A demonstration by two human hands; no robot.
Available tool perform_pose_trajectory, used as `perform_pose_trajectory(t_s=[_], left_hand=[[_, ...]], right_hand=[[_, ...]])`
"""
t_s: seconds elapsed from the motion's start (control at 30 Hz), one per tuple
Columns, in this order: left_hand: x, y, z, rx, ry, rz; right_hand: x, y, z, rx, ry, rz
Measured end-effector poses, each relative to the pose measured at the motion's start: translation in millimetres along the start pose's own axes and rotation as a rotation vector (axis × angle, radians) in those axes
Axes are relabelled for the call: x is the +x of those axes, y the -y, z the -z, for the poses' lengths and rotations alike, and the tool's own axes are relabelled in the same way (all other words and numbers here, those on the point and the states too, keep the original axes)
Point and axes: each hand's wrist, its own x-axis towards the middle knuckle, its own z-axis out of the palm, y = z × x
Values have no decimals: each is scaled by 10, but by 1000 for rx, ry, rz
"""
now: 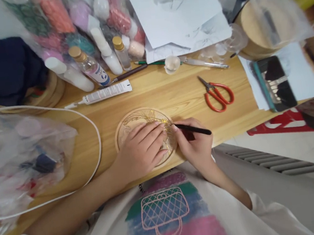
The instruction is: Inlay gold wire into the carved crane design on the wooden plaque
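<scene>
A round wooden plaque (123, 130) with a gold-wire line pattern lies on the table near its front edge. My left hand (140, 149) rests flat across it, fingers stretched out and pressing on the pattern, so much of the middle is hidden. In my right hand (194, 141), at the plaque's right rim, are slim black tweezers (193, 128), pinched near the tip. Their tip points left onto the gold wire (167, 127), close to my left fingertips. Whether the tip grips a piece of wire is too small to tell.
Red-handled scissors (218, 94) lie to the right, a phone (278, 82) beyond them. Behind the plaque are a white glue tube (108, 92), a glass bottle (91, 66), a craft knife (207, 63) and paper sheets (180, 21). A white cable (99, 138) loops at left beside a plastic bag (36, 145).
</scene>
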Motion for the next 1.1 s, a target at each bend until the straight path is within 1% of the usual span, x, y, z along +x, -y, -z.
perform_pose_trajectory(t_s=[0.2,0.37,0.5,0.67,1.1], left_hand=[[19,1,23,43,24,-32],[33,-12,31,35,25,-19],[32,-22,27,30,28,-6],[31,-31,25,19,31,1],[17,-31,14,-3,30,5]], right_hand=[[-24,31,29,-93,46,40],[-46,50,47,-161,45,99],[-54,53,64,-200,62,106],[-53,46,72,-209,65,136],[-56,38,86,-190,100,145]])
